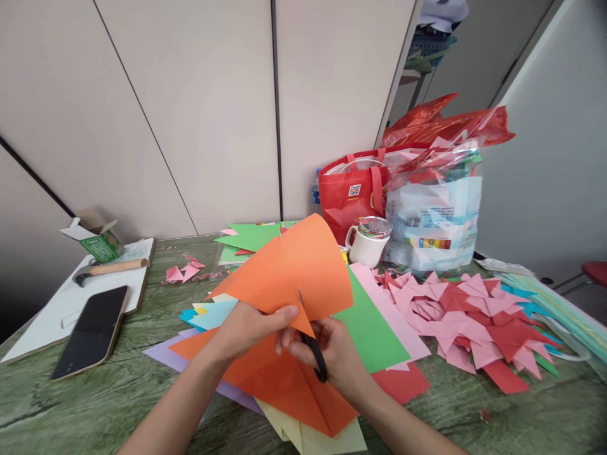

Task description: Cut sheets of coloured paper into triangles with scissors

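Note:
My left hand (249, 325) pinches the lower edge of a large orange paper sheet (294, 265), which is lifted off the table and curls upward. My right hand (332, 354) grips black-handled scissors (313, 351); their thin blade points up into the orange sheet near its lower edge. Below both hands lies a stack of flat coloured sheets (284, 385): orange on top, then pale yellow, purple, light blue, with green (370, 328) and pink to the right.
A pile of folded pink and red paper triangles (474, 322) lies at the right. Behind it stand a white mug (367, 243), a red bag (351, 193) and plastic bags. At the left are a phone (92, 332), a hammer (111, 270) and a small box on a white board.

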`<state>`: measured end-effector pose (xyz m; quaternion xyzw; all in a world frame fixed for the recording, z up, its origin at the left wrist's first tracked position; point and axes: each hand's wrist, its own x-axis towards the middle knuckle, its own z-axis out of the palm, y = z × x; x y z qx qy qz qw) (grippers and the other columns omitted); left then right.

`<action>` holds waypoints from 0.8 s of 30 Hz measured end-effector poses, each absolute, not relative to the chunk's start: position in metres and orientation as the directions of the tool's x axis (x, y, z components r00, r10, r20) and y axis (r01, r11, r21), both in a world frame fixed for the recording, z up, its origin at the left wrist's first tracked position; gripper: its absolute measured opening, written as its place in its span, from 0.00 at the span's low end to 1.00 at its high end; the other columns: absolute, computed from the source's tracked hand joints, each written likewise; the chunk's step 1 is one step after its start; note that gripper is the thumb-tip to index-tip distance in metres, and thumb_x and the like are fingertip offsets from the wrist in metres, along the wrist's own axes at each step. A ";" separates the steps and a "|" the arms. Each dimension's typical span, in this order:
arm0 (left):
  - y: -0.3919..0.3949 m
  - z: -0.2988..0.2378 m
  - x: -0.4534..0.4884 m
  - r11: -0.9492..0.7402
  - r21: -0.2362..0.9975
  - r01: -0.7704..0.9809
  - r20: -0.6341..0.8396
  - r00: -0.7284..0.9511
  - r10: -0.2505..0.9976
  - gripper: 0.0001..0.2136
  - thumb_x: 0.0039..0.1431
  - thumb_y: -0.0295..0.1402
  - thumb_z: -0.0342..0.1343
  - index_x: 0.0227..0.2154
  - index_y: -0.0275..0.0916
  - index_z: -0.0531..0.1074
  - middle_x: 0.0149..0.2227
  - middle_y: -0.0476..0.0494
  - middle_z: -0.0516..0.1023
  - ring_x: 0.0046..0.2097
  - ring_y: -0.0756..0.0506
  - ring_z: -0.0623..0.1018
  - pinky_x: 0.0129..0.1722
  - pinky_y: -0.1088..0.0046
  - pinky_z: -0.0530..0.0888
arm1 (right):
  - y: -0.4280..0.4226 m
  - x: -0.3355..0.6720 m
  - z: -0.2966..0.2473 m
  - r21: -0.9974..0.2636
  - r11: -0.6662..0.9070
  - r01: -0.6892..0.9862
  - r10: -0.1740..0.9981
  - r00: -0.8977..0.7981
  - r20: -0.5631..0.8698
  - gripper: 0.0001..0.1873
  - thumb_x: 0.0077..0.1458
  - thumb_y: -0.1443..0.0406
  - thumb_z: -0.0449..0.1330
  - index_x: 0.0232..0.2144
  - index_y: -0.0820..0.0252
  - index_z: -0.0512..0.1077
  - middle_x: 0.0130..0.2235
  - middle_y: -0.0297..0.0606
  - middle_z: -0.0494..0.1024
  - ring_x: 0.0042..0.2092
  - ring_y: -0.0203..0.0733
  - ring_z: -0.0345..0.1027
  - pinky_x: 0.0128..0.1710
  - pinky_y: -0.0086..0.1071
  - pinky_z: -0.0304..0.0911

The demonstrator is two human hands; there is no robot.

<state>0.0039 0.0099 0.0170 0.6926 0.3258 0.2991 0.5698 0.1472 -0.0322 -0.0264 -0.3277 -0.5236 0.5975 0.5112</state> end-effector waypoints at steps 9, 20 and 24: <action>0.010 0.018 0.005 -0.143 0.981 0.131 0.036 0.602 0.797 0.16 0.56 0.36 0.50 0.15 0.36 0.65 0.13 0.52 0.66 0.17 0.53 0.66 0.22 0.77 0.66 | -0.032 0.146 -0.028 -0.977 0.068 -0.202 0.961 -0.250 0.119 0.15 0.42 0.54 0.62 0.22 0.59 0.67 0.23 0.35 0.70 0.28 0.40 0.63 0.30 0.31 0.59; 0.008 0.018 0.005 -0.153 0.982 0.114 0.054 0.602 0.797 0.15 0.57 0.35 0.50 0.16 0.36 0.65 0.13 0.52 0.66 0.17 0.53 0.67 0.22 0.77 0.66 | -0.031 0.146 -0.038 -0.988 0.017 -0.151 0.979 -0.200 0.047 0.14 0.40 0.57 0.63 0.21 0.60 0.65 0.17 0.28 0.61 0.21 0.34 0.56 0.22 0.28 0.55; 0.008 0.018 0.005 -0.158 0.979 0.130 0.048 0.606 0.794 0.16 0.57 0.36 0.50 0.15 0.36 0.65 0.13 0.51 0.66 0.18 0.53 0.67 0.23 0.76 0.67 | -0.031 0.146 -0.037 -0.990 0.013 -0.140 0.980 -0.197 0.041 0.14 0.40 0.56 0.62 0.23 0.60 0.66 0.18 0.28 0.63 0.19 0.33 0.56 0.21 0.28 0.55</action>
